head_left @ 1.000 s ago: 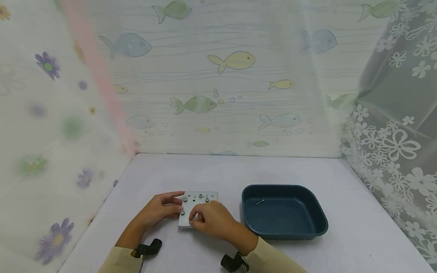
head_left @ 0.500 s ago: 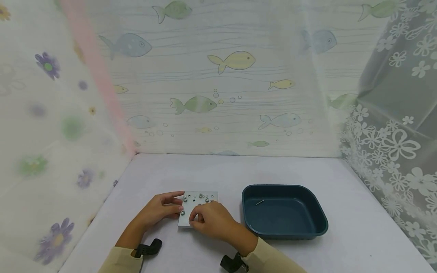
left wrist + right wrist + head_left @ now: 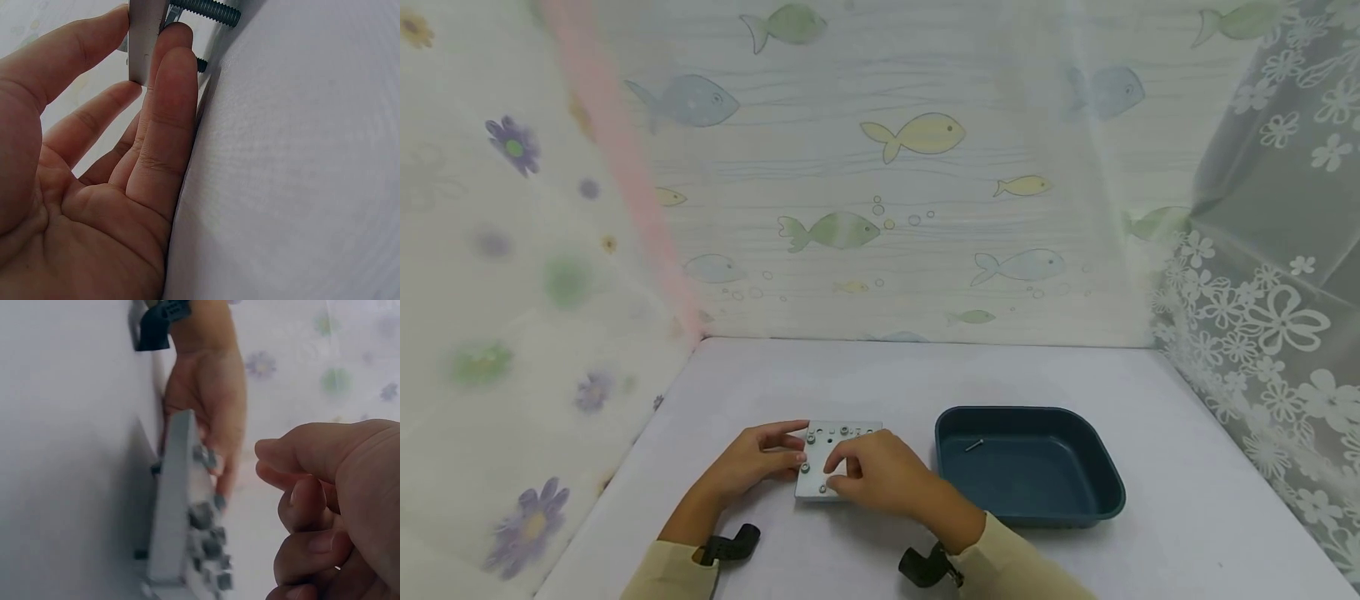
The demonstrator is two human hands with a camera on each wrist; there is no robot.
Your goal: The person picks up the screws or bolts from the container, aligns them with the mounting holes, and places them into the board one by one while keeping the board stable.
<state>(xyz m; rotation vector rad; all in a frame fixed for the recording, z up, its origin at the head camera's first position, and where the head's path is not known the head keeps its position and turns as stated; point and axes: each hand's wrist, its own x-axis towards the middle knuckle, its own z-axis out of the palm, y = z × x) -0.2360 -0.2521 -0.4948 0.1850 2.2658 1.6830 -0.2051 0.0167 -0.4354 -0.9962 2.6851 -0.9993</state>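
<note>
A silver metal plate [image 3: 818, 477] stands just off the white table on bolts that pass through it, as threaded shanks [image 3: 215, 11] show beneath. Several bolt heads [image 3: 201, 515] stick up from its top. My left hand [image 3: 751, 460] holds the plate's left edge, thumb on top and fingers underneath. Over the plate's right part is my right hand [image 3: 883, 473], its thumb and forefinger parted with nothing between them. A bolt head [image 3: 823, 489] near the front left corner sits right by the thumb tip. In the right wrist view, the right hand's other fingers [image 3: 312, 553] are bent.
A dark teal tray [image 3: 1030, 518] stands to the right, with one loose screw [image 3: 973, 446] lying in it. Black wrist cameras [image 3: 730, 546] sit on both wrists. Patterned curtains [image 3: 917, 250] close off the back and sides of the table.
My right hand's fingertips have let go of the bolt by the front left corner and drawn slightly right, so its head shows. The left hand keeps its hold. The head view shifts a little.
</note>
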